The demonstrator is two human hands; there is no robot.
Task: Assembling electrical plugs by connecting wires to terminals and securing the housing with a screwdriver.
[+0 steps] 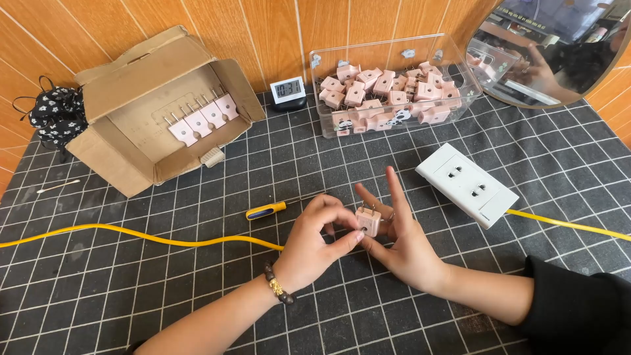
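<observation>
Head view, centre-near of mat: holding pink plug (368, 220) w/ both hands, prongs pointing up. Left hand (315, 246) curling closed, thumb + fingertips pinching plug's left side. Right hand (401, 240) cradling right side, index + middle splaying open. Best keeping grip on body, off prongs. Lying just left: screwdriver (265, 210).

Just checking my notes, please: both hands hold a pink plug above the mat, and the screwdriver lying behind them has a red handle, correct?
Not quite: the head view shows the screwdriver has a yellow and blue handle, not red. The rest stands: the left hand and right hand hold a pink plug above the mat.
</observation>
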